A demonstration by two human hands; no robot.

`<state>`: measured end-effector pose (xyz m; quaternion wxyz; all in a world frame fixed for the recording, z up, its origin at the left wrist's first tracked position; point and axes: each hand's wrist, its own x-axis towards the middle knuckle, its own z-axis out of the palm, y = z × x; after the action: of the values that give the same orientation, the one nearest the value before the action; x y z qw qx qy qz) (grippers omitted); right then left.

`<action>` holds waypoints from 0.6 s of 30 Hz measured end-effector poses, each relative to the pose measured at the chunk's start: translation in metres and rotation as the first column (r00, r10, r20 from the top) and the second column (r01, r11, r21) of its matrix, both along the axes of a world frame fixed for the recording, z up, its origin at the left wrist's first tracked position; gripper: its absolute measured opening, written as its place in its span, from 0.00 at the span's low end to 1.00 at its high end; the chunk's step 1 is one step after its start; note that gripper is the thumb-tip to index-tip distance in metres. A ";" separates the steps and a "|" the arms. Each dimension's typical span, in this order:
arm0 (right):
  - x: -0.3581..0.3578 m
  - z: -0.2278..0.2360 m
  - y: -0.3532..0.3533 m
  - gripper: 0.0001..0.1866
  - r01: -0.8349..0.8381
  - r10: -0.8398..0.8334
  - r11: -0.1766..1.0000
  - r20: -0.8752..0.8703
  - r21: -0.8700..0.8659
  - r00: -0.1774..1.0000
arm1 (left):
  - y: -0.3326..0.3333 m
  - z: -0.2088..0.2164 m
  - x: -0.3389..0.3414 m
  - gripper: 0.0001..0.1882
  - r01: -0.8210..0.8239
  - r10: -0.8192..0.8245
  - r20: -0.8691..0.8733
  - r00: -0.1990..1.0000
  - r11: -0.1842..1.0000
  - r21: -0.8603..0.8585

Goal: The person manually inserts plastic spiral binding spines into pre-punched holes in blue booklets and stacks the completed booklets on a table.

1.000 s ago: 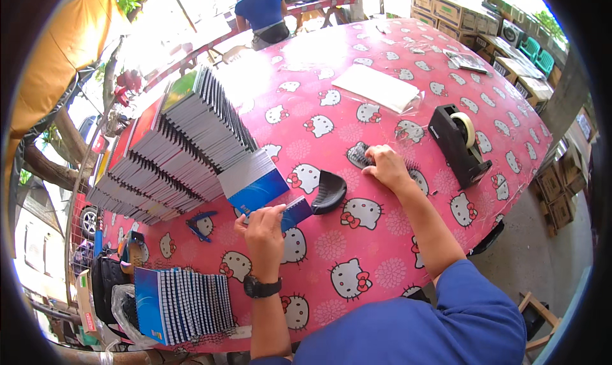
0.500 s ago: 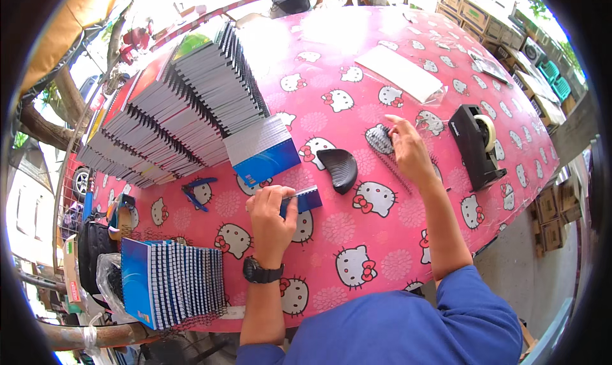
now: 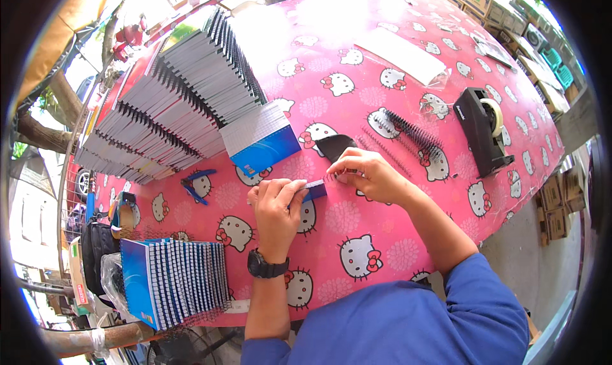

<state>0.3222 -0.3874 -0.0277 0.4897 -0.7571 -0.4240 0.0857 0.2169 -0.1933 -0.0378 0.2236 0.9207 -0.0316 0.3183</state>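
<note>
Toward the near edge of the counter (image 3: pixel 408 228), the left hand (image 3: pixel 277 202) pinches one blue notebook (image 3: pixel 315 191), partly hidden; the right hand (image 3: pixel 373 175): fingertips together, contents indistinct.

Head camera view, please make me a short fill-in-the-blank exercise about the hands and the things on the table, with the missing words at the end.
1. The left hand holds a small notebook with a ____ cover.
2. The wristwatch is strapped on the person's ____ wrist.
3. The body of the tape dispenser is coloured ____.
4. The printed tablecloth has a ____ background.

Missing words: blue; left; black; pink.
</note>
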 end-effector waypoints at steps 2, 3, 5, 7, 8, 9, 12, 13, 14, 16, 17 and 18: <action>0.001 -0.005 0.001 0.07 -0.009 0.009 1.000 0.007 -0.003 1.000 | 0.001 0.000 0.000 0.07 0.006 -0.006 0.002 1.000 1.000 0.009; 0.001 -0.006 0.001 0.08 -0.005 0.005 1.000 0.030 0.006 1.000 | 0.001 0.000 0.000 0.07 0.012 -0.012 0.006 1.000 1.000 0.015; 0.001 -0.006 0.001 0.09 0.005 -0.006 1.000 0.053 0.018 0.999 | 0.002 0.001 -0.001 0.06 0.023 -0.023 0.003 1.000 1.000 0.012; 0.002 -0.005 0.002 0.07 -0.006 0.004 1.000 0.129 0.020 0.992 | 0.002 0.000 0.000 0.06 0.033 -0.032 -0.001 0.999 0.999 0.009; 0.002 -0.004 0.002 0.07 -0.003 0.000 1.000 0.126 0.023 0.992 | 0.002 0.000 0.000 0.06 0.032 -0.032 -0.002 0.999 0.999 0.008; 0.003 -0.004 0.002 0.07 -0.016 0.010 0.999 0.168 0.031 0.986 | 0.002 0.000 0.000 0.07 0.032 -0.032 -0.003 0.999 0.999 0.007; 0.004 -0.002 0.002 0.12 -0.054 0.047 0.998 0.258 0.022 0.965 | 0.001 0.002 0.000 0.07 0.031 -0.031 -0.006 1.000 0.999 -0.010; 0.004 -0.002 0.002 0.17 -0.077 0.074 0.997 0.302 -0.001 0.950 | 0.001 0.001 0.000 0.07 0.034 -0.034 -0.006 0.999 0.999 -0.008; 0.004 -0.001 0.000 0.17 -0.074 0.071 0.997 0.302 0.001 0.951 | 0.001 0.001 0.000 0.07 0.031 -0.031 -0.007 0.999 0.999 -0.012; 0.005 0.000 -0.002 0.19 -0.150 0.157 0.987 0.133 -0.060 0.979 | 0.000 0.001 -0.001 0.07 0.028 -0.028 -0.011 1.000 0.999 -0.015; 0.006 0.001 -0.002 0.19 -0.150 0.156 0.987 0.131 -0.059 0.979 | -0.001 0.002 -0.001 0.07 0.028 -0.028 -0.025 0.999 0.999 -0.016; 0.006 0.002 -0.001 0.16 -0.155 0.154 0.988 0.166 -0.010 0.974 | -0.001 0.003 -0.002 0.08 0.027 -0.028 -0.038 0.999 0.999 -0.018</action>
<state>0.3279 -0.3885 -0.0259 0.4456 -0.7256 -0.5210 0.0595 0.2149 -0.1947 -0.0349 0.2364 0.9242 -0.0373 0.2977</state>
